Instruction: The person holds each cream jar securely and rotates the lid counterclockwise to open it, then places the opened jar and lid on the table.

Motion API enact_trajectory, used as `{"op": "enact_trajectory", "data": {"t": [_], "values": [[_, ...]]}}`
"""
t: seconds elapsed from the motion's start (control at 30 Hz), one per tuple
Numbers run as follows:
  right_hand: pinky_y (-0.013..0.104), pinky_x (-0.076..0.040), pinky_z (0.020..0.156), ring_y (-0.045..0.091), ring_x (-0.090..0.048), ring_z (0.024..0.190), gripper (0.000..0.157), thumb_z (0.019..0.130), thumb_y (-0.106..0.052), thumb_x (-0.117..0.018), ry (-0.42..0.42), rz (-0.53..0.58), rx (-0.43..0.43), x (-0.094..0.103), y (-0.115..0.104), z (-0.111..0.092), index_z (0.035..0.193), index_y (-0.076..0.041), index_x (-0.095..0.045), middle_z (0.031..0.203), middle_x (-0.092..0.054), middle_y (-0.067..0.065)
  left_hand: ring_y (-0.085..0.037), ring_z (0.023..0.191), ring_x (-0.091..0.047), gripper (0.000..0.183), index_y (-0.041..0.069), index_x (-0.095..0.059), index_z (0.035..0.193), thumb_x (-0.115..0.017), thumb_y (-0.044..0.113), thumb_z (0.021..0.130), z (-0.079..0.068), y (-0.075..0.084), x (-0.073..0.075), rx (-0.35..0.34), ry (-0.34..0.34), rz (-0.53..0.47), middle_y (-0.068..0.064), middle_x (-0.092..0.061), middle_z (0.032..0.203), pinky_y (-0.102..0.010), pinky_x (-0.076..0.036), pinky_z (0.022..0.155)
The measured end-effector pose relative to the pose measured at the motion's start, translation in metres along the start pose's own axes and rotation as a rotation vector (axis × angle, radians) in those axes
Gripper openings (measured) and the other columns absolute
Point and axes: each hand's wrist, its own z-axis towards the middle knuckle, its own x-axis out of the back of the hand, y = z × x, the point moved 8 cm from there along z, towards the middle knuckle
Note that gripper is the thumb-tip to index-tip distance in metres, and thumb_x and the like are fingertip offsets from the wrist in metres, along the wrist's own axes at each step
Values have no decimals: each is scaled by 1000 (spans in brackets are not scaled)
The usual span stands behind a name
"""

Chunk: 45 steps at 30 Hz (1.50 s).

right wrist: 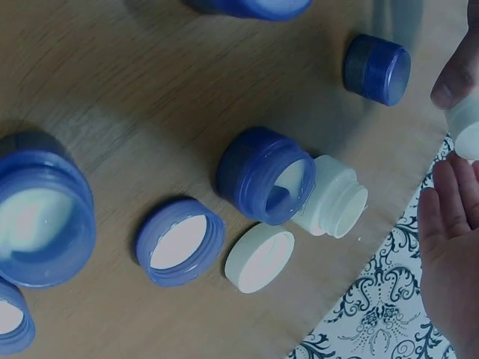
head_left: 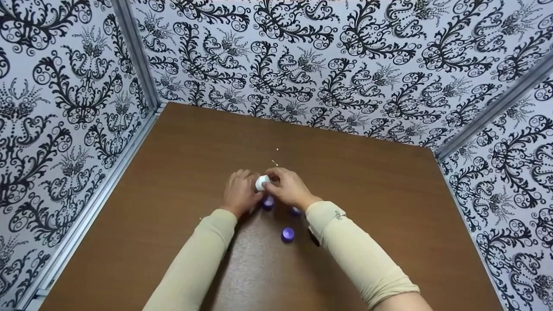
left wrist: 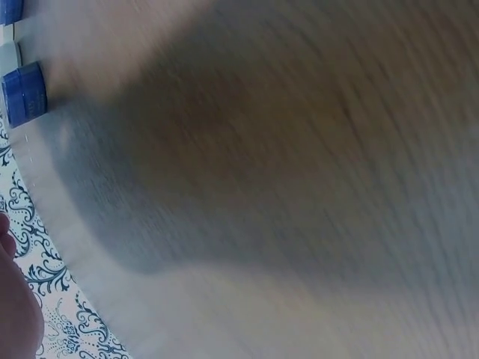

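Observation:
A small white jar [head_left: 261, 183] stands between both hands over the middle of the table. My right hand [head_left: 289, 186] pinches it from the right with thumb and fingers. Against its left side is my left hand [head_left: 240, 190], fingers bent around its lower part and partly hidden. In the right wrist view, a digit presses on the white jar [right wrist: 468, 134] while other fingers [right wrist: 449, 191] lie close to its rim. Just below the hands, in the head view, sits a purple jar [head_left: 268, 203]. Only a bit of hand shows in the left wrist view.
Nearer the person are two more purple pieces, one round [head_left: 287, 234], one half behind the wrist [head_left: 296, 211]. The right wrist view shows an open blue jar [right wrist: 266, 176], an open white jar [right wrist: 337, 198], a blue ring-like lid [right wrist: 179, 241] and a white lid [right wrist: 260, 258]. Patterned walls border the table.

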Motion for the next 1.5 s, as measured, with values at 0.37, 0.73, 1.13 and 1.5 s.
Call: {"op": "enact_trajectory", "data": {"t": [0.37, 0.73, 1.13, 1.5], "values": [[37, -50, 87, 26, -67, 99, 31, 91, -27, -71, -30, -11, -41, -1, 2, -1, 113, -6, -68, 104, -70, 5, -29, 94, -59, 43, 6, -73, 104, -83, 29, 70, -1, 1, -1, 10, -30, 20, -8, -67, 99, -45, -47, 85], [37, -49, 90, 27, -64, 105, 37, 82, -14, -76, -3, -19, 40, 1, -4, -1, 115, -5, -64, 111, -66, 8, -27, 87, -59, 37, 7, -73, 98, -84, 30, 70, -1, 0, 0, 15, -3, -2, -6, -65, 92, -43, -47, 79], [35, -50, 88, 24, -65, 102, 34, 90, -23, -70, -17, 40, -27, -1, -1, -3, 119, -5, -64, 109, -68, 5, -29, 87, -58, 38, 7, -73, 98, -85, 29, 69, -1, 2, 0, 16, -24, 22, -7, -64, 91, -44, -46, 79], [35, -51, 84, 20, -67, 95, 31, 92, -26, -68, -47, 18, -85, -4, 5, -3, 117, -6, -66, 103, -70, 4, -29, 89, -58, 41, 6, -73, 101, -84, 29, 69, -1, 5, 0, -8, -32, 31, -8, -65, 93, -43, -46, 81]]}}
